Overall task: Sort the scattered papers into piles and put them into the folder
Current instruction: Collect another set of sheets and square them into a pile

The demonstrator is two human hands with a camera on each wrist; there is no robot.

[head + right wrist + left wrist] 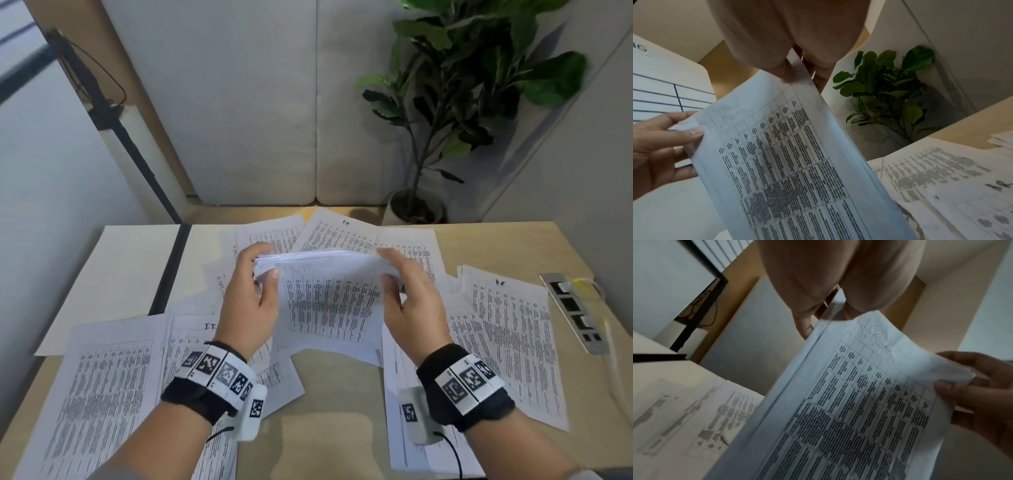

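I hold a stack of printed table sheets (329, 298) upright above the middle of the table, its lower edge hanging free. My left hand (255, 284) grips the stack's upper left corner, thumb in front and fingers behind. My right hand (402, 291) grips the upper right corner the same way. In the left wrist view the stack (849, 410) slants across the frame with my right hand's fingers (970, 386) on its far corner. The right wrist view shows the stack (789, 154) and my left hand's fingers (668, 138). A cream folder (113, 274) with a dark spine lies open at the far left.
Loose printed sheets lie all over the wooden table (329, 394): a spread at the near left (102, 394), more at the right (507, 335), others at the far middle (342, 229). A metal socket strip (572, 308) sits at the right edge. A potted plant (455, 102) stands behind.
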